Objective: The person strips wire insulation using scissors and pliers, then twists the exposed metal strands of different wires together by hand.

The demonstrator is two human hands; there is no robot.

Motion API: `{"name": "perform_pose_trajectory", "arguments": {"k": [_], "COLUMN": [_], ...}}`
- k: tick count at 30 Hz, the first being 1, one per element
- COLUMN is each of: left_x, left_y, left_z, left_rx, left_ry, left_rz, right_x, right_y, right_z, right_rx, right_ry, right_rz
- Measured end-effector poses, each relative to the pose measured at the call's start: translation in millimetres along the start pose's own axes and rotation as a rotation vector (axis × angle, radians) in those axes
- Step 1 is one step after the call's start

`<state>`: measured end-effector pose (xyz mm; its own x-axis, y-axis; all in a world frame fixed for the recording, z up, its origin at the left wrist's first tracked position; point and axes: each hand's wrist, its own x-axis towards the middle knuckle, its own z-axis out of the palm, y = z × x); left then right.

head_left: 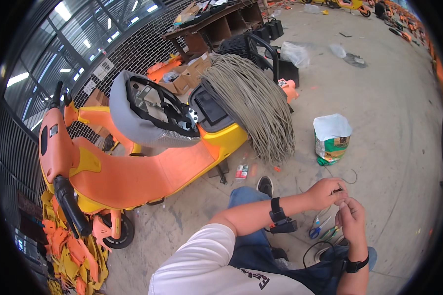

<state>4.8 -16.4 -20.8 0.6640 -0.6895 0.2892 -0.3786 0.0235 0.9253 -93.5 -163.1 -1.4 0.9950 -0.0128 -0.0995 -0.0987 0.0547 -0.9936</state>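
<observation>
- we pinched a small dark connector in our left hand, its thin wire trailing toward six o'clock.
- our right hand, at five o'clock of it, nearly touching, closed on that wire.

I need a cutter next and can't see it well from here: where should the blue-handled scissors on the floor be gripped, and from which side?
Probably by the blue handle loops. The scissors lie flat on the concrete just below the left hand and beside the right hand, handles nearest the person's knee, blades pointing away and partly hidden. Come down from above on the handle end, so the fingers stay off the blades.
</observation>
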Motion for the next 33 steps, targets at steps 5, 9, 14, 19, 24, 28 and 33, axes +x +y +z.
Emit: {"name": "perform_pose_trajectory", "arguments": {"k": [5,9,14,19,24,28,33], "left_x": [-2,-3,-7,-9,-7,-12,-16], "left_y": [2,-2,-8,-10,-8,4,25], "left_z": [-4,0,12,13,5,-3,-5], "left_rx": [0.163,0.256,0.356,0.362,0.304,0.318,0.395], "left_ry": [-0.069,-0.107,-0.097,-0.134,-0.327,-0.414,-0.527], "left_rz": [0.037,0.072,0.097,0.086,0.008,0.052,0.013], "right_x": [3,3,1,1,1,-2,-8], "right_y": [-3,0,-2,-7,-7,-14,-19], "right_z": [-9,-14,-19,-21,-26,-15,-9], "right_rx": [-0.024,-0.102,-0.14,-0.169,-0.076,-0.055,-0.124], "right_ry": [-0.118,-0.133,-0.113,-0.161,-0.252,-0.329,-0.376], "right_rz": [0.129,0.141,0.174,0.216,0.295,0.407,0.458]}}
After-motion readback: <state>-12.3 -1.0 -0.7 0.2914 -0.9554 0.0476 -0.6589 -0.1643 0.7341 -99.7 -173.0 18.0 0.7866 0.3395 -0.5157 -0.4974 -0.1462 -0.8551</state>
